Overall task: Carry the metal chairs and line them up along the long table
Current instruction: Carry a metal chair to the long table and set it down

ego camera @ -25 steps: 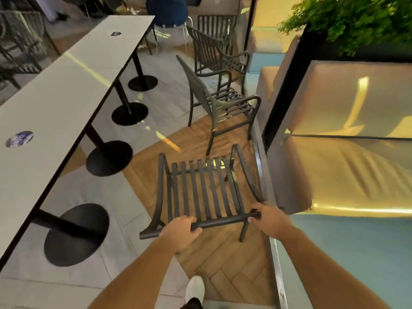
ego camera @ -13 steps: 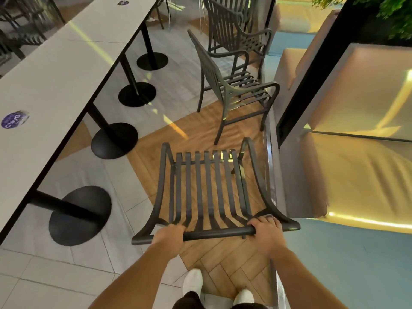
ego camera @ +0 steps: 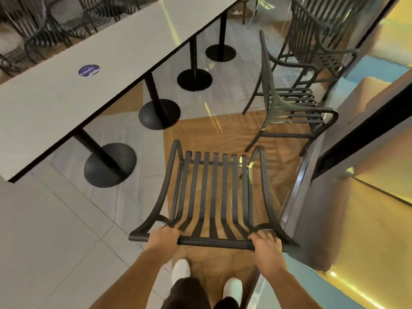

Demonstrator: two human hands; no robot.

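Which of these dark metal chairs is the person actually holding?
The nearest chair: left hand and right hand grip its top rail. The two chairs ahead stand untouched.

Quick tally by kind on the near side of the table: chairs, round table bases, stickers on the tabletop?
Metal chairs: 3 (held chair, one ahead, one behind it)
Round black table bases: 4
Stickers: 1
Total: 8

Long table (ego camera: 66, 101): round purple sticker (ego camera: 88, 70) on top; floor (ego camera: 55, 230): black bases (ego camera: 110, 165).
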